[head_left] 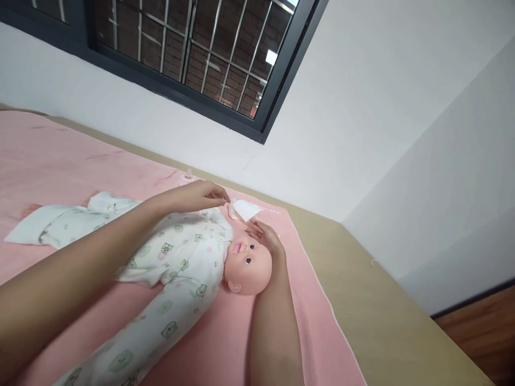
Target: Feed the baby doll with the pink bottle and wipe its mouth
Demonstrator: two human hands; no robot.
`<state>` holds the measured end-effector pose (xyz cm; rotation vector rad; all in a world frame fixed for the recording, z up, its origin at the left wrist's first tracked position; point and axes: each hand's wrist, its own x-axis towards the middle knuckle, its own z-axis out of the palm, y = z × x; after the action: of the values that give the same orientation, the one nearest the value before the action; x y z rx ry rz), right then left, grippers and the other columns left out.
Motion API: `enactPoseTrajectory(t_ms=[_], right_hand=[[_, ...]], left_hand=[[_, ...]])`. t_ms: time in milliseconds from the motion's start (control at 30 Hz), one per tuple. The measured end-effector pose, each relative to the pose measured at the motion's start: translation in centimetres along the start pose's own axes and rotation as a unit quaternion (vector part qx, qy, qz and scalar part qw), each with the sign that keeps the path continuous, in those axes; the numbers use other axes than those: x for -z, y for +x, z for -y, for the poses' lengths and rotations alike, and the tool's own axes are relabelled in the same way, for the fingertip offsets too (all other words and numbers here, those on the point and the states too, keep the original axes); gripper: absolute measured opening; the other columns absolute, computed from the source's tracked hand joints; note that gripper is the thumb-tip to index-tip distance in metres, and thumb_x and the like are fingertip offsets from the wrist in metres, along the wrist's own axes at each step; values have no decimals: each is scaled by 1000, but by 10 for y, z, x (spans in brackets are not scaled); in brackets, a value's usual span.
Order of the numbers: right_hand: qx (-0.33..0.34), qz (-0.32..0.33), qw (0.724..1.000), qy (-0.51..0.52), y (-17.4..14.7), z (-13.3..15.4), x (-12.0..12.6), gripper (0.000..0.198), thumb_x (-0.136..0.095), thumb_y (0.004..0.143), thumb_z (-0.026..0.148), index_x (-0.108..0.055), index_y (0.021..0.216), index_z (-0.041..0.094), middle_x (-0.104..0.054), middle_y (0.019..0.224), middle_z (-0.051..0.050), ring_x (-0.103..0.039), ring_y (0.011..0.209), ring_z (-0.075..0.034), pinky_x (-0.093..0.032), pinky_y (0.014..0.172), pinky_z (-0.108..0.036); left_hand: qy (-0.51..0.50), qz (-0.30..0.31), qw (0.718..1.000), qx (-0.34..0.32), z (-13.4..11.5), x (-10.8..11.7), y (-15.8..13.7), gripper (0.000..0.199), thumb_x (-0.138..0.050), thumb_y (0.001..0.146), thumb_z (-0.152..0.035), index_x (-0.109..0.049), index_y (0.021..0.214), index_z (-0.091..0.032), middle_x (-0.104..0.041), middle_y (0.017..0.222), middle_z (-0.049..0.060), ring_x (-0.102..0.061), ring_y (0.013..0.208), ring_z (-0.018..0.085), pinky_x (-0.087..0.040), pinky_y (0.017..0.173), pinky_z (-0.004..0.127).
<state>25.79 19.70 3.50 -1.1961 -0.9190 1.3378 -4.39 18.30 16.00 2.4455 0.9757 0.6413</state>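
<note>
A baby doll (251,268) in white pyjamas (189,244) printed with green bears lies on its back, its head toward the right. My left hand (205,194) reaches across over the doll's chest, its fingers bent and closed at the left edge of a thin white piece (246,209), like a tissue or small packet. Around the far side of the doll's head comes my right hand (265,236), with curled fingertips at the near edge of that same white piece. Exactly how the fingertips grip it is too small to make out.
Beneath the doll is a pink blanket (80,145) spread on a wooden tabletop (341,257). A small clear-topped item (188,177), perhaps a bottle nipple, stands behind my left wrist. A white wall (362,107) and a dark-framed barred window (201,102) rise behind.
</note>
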Motion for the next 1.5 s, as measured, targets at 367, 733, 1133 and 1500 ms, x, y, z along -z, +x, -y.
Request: enactPoseTrajectory(t_ms=[367,733,1133,1500], right_hand=[[22,96,993,63,-2,0,-9,38,-78,75,29,-68,109,16,-72,112,-11,-67,113,-23,-50,105,-37],[194,27,981,-14,-41,80,-25,22,-84,61,40,-76,72,22,-75,92,-4,-63,102,-20,-45,101,-34],[239,306,872,-299,-137,128,-125,44,-68,82,47,-54,54,16,-47,59,2,-40,59,-8,-29,58,-25],[273,297,858,-317,-139,129,-130,37,-84,67,38,-53,61,17,-49,67,3,-44,65,-9,-35,60,-23]], left_hand=[[-33,-59,997,45,-5,28,-15,35,-50,86,-40,-72,105,-20,-73,102,4,-62,75,16,-42,63,26],[-70,-141,987,-17,-8,28,-21,29,-50,88,-34,-71,103,-21,-71,113,5,-65,101,21,-50,88,33],[-123,126,971,-160,-21,32,-35,52,-72,77,-42,-58,126,-28,-60,132,1,-52,123,23,-40,99,29],[-166,155,963,-144,-27,36,-36,21,-74,77,-41,-76,87,-22,-71,89,-1,-63,85,16,-45,76,24]])
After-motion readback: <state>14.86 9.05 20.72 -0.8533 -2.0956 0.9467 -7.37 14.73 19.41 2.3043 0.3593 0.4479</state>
